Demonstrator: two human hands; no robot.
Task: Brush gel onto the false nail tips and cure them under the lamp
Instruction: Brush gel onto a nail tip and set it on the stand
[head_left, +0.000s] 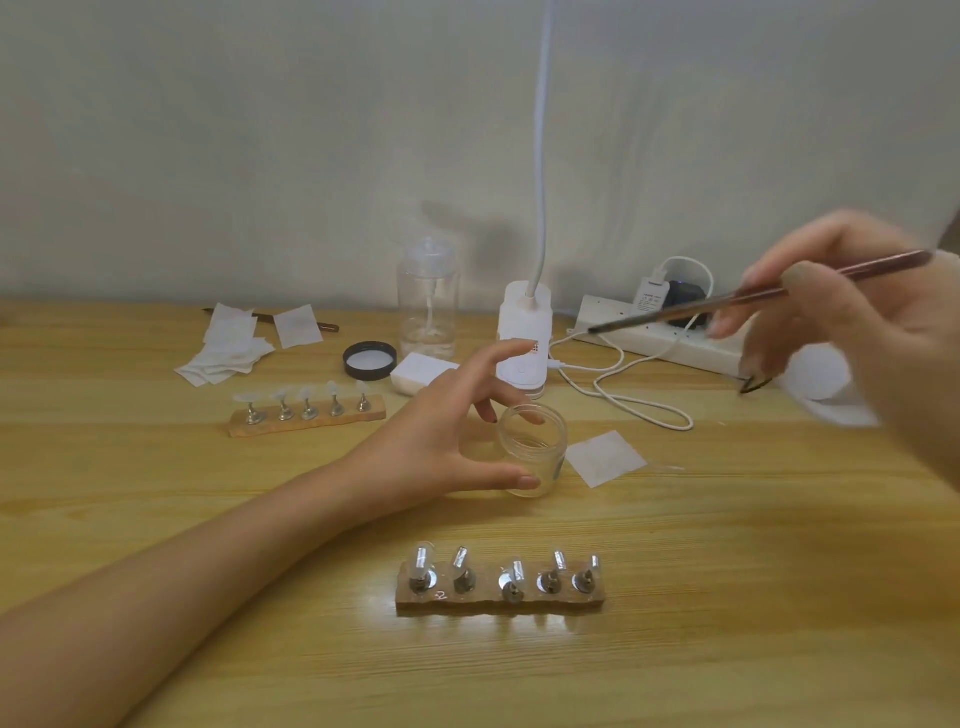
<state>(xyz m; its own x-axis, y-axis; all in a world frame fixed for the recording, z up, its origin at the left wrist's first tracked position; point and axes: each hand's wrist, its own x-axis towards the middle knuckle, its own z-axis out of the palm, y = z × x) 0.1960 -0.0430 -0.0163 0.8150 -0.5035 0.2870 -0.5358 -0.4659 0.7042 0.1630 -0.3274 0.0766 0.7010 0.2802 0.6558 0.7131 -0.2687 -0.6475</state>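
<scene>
Head: brush (675, 311) tip down-left

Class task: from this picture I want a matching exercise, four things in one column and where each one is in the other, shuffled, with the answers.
Things
1 brush
2 clear jar
3 black lid
4 near nail stand

Places
A lying by the pump bottle
B at the front of the table
C held in the right hand
D gripped by the left hand

Pairs: 1-C, 2-D, 3-A, 4-B
</scene>
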